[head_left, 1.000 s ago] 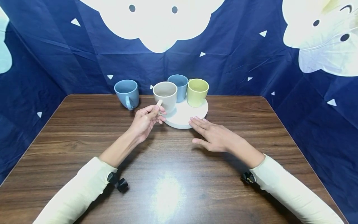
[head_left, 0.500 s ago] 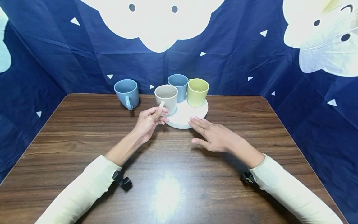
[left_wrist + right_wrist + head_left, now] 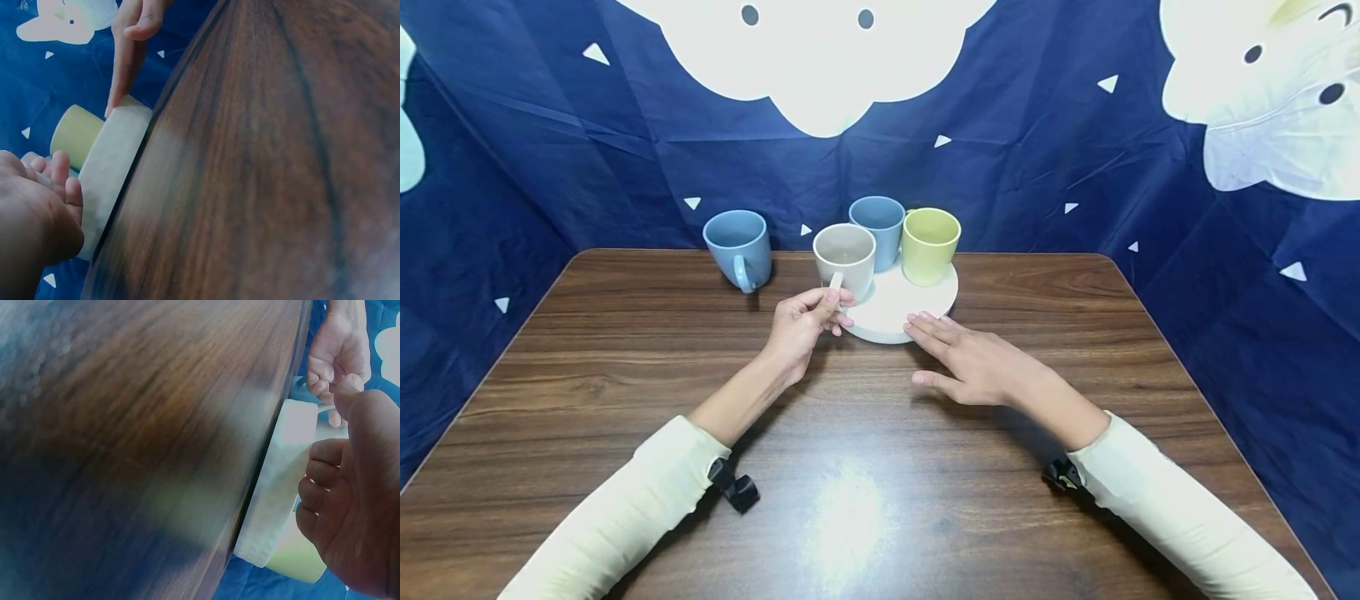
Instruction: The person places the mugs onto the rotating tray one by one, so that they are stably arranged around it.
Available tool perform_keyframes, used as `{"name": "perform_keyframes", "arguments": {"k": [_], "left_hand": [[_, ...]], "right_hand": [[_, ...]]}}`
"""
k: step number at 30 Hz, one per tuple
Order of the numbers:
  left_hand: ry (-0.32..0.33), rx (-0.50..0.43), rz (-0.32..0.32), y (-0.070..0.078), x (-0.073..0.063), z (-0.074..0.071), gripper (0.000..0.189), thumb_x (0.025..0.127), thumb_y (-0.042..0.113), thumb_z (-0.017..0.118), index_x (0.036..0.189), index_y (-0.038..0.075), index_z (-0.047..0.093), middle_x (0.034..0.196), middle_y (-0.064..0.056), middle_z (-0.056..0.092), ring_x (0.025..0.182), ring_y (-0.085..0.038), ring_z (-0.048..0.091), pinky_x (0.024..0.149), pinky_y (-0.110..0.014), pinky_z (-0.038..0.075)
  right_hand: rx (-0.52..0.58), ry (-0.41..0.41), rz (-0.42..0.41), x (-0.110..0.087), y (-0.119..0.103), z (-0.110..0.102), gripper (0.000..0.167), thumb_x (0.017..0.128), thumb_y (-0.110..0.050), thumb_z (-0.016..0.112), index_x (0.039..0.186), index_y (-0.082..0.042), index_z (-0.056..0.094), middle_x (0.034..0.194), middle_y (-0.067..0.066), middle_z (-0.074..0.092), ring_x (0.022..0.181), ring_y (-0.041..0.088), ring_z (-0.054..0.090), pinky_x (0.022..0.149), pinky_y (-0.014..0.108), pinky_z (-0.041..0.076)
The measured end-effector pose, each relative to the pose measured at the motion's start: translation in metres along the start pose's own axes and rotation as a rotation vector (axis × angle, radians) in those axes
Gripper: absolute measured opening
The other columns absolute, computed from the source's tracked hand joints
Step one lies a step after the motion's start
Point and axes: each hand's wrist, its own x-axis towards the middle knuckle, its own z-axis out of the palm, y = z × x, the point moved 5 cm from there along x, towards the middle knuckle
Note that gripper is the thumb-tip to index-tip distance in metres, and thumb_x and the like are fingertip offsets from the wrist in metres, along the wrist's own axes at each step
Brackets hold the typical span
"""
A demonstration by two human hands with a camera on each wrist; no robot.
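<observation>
My left hand (image 3: 797, 329) pinches the handle of a light grey mug (image 3: 852, 262), which stands upright at the left side of a round white turntable-like stand (image 3: 887, 312). Behind it on the stand is a blue mug (image 3: 889, 223), partly hidden by the grey one. A yellow-green mug (image 3: 930, 246) stands on the stand's right side. With straight fingers, my right hand (image 3: 973, 362) rests on the stand's front right edge. In the right wrist view its fingertips lie along the thick side of the white stand (image 3: 275, 487).
A second blue mug (image 3: 739, 250) stands on the wooden table (image 3: 625, 358) at the back left, its handle facing forward. A dark blue cloth (image 3: 1000, 167) with white cloud shapes hangs directly behind the table's far edge and along both sides.
My left hand and the grey mug have moved slightly right and down in the head view, the mug coming lower onto the white stand. My right hand stays in place.
</observation>
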Motion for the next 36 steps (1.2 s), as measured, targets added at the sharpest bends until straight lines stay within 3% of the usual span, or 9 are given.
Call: {"name": "perform_keyframes", "arguments": {"k": [5,10,17,26,31,36], "left_hand": [[0.011,0.020,0.003,0.000,0.000,-0.001,0.029,0.118,0.017,0.060,0.125,-0.005,0.078,0.100,0.011,0.084,0.080,-0.006,0.077,0.071,-0.021,0.059],[-0.033,0.036,-0.031,0.001,0.000,-0.002,0.037,0.120,0.020,0.057,0.137,-0.011,0.070,0.110,0.007,0.082,0.086,-0.007,0.077,0.074,-0.022,0.062],[-0.069,0.077,-0.104,0.002,-0.003,-0.003,0.043,0.121,0.028,0.055,0.147,-0.004,0.066,0.127,0.003,0.077,0.099,-0.009,0.076,0.084,-0.023,0.063],[-0.050,0.025,-0.102,0.005,-0.005,-0.002,0.041,0.121,0.022,0.056,0.148,-0.007,0.064,0.151,-0.021,0.067,0.102,-0.010,0.073,0.093,-0.023,0.065],[-0.023,-0.015,-0.111,0.002,-0.006,-0.006,0.037,0.119,0.018,0.059,0.147,-0.006,0.064,0.148,-0.015,0.068,0.101,-0.011,0.074,0.094,-0.023,0.066],[-0.003,-0.028,-0.123,0.001,-0.009,-0.012,0.036,0.119,0.017,0.059,0.149,-0.003,0.062,0.130,-0.007,0.071,0.101,-0.012,0.076,0.092,-0.024,0.067]], "right_hand": [[0.005,0.001,-0.007,0.001,-0.001,0.000,0.082,0.116,-0.058,0.055,0.179,-0.013,0.030,0.188,0.011,0.026,0.175,0.034,0.026,0.139,0.057,0.037],[0.003,0.000,-0.008,0.001,-0.002,-0.001,0.082,0.116,-0.059,0.055,0.179,-0.012,0.030,0.188,0.011,0.026,0.175,0.034,0.026,0.139,0.057,0.036],[0.000,0.002,0.004,0.001,-0.004,-0.003,0.081,0.116,-0.059,0.054,0.179,-0.012,0.032,0.188,0.012,0.028,0.175,0.034,0.027,0.138,0.058,0.037],[-0.007,0.002,0.010,0.003,-0.005,-0.001,0.078,0.118,-0.058,0.050,0.179,-0.012,0.031,0.188,0.012,0.027,0.176,0.033,0.026,0.139,0.057,0.036],[-0.007,-0.006,0.012,0.004,-0.005,0.000,0.077,0.119,-0.057,0.049,0.179,-0.012,0.029,0.188,0.011,0.025,0.176,0.033,0.025,0.140,0.056,0.035],[-0.013,0.005,0.009,0.003,-0.004,-0.001,0.076,0.119,-0.056,0.048,0.180,-0.014,0.028,0.189,0.010,0.024,0.176,0.032,0.025,0.139,0.057,0.037]]}}
